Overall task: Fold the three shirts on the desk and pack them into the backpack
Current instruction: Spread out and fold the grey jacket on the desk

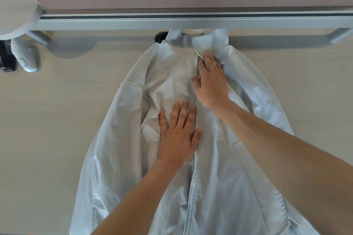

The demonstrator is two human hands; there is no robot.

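Two bare arms reach out from the bottom of the picture, and both hands lie flat on a pale zip-up shirt [225, 177]. It is spread front side up on the desk [57, 120], collar far from the person and hem running off the near edge of the view.

On the shirt's chest, just left of the zipper [195, 139], the left hand [178, 135] presses down with straight, spread fingers. Up under the collar [193, 41], on the other side of the zipper, the right hand [212, 80] lies flat too, its fingers straight. Neither hand grips anything. I think they push the cloth flat so the wrinkles go away before folding. Puffy bumps show between the two hands.

Both sleeves lie close beside the body of the shirt. Out past the left hand the desk has lots of bare wood. Out past the right hand there is bare wood too, good room to fold a sleeve over.

Beyond the fingertips a grey rail [191, 23] runs along the back edge. Far to the left sit a small white gadget [25, 57] and a black thing [6, 57]. No backpack shows.
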